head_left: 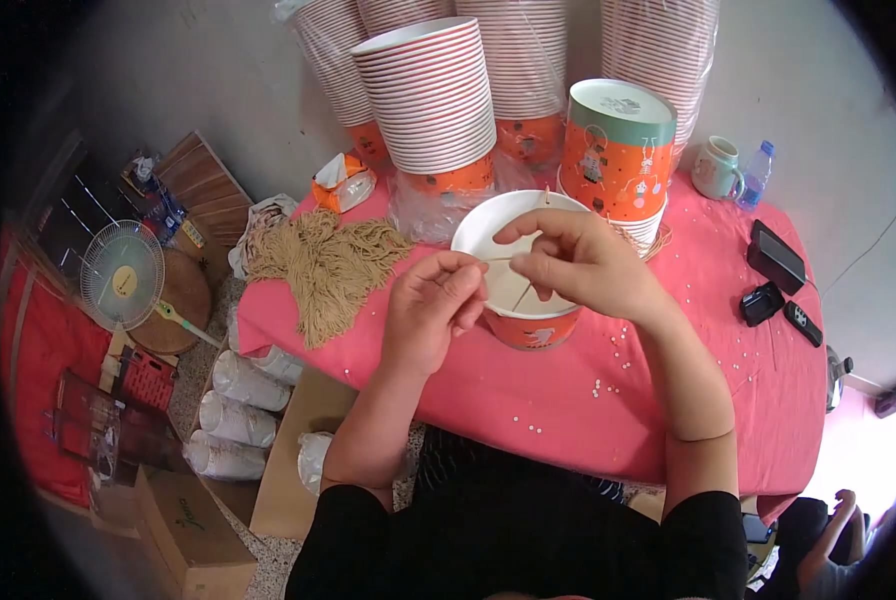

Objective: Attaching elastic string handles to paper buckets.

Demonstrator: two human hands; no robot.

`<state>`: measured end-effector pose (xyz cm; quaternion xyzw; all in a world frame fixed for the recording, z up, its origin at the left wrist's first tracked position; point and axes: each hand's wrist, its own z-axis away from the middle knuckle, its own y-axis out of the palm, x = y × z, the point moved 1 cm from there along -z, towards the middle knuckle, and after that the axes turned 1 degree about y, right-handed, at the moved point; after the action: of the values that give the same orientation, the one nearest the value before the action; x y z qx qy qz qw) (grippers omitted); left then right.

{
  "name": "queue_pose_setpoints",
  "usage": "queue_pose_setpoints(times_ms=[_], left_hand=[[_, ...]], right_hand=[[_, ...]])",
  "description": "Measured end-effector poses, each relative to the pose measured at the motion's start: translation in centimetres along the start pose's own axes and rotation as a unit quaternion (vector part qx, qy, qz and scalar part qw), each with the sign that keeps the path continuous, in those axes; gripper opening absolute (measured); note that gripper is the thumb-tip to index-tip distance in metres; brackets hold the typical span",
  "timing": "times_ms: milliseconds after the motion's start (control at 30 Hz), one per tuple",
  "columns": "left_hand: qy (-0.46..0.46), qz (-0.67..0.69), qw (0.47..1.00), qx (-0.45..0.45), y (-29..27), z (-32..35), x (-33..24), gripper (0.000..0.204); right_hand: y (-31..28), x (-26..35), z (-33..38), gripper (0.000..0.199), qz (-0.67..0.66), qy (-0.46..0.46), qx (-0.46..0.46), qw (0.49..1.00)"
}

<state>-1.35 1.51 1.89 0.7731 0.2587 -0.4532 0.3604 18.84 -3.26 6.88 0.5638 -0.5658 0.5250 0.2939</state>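
Observation:
A white-lined orange paper bucket (pixel 533 333) stands upright on the table in front of me, below both hands. My left hand (pixel 436 305) is closed, thumb and forefinger pinched on one end of a thin tan cord (pixel 498 260) by the bucket's left rim. Over the bucket's mouth is my right hand (pixel 586 262), its thumb against the cord and its fingers curled. A length of cord shows below the right thumb against the white inside. At the far rim another bit of cord sticks up. The right fingers partly hide the bucket's opening.
A heap of tan cords (pixel 333 262) lies at the left. Behind stand nested bucket stacks (pixel 428 100) and an upside-down orange bucket (pixel 618 150). A mug (pixel 716 168), a bottle (pixel 757 175) and a black box (pixel 776 255) are at right. Small white bits dot the pink cloth (pixel 568 430).

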Motion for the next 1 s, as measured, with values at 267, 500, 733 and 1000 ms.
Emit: queue_pose_setpoints(times_ms=[267,500,733,1000], left_hand=[[0.154,-0.303,0.936,-0.088,-0.5,0.0,-0.7,0.008],[0.112,-0.358,0.927,-0.024,1.6,0.7,-0.8,0.011],[0.070,-0.342,0.935,0.068,2.1,1.3,-2.0,0.011],[-0.025,-0.187,0.981,0.041,0.1,0.8,-1.4,0.013]], right_hand=[[-1.9,2.2,1.9,0.025,0.151,0.029,0.064,0.986],[-0.4,2.4,1.7,0.027,0.176,-0.083,0.037,0.980],[0.5,0.7,0.6,0.027,0.139,-0.150,-0.012,0.979],[0.4,0.3,0.2,0.021,0.244,-0.185,-0.105,0.946]])
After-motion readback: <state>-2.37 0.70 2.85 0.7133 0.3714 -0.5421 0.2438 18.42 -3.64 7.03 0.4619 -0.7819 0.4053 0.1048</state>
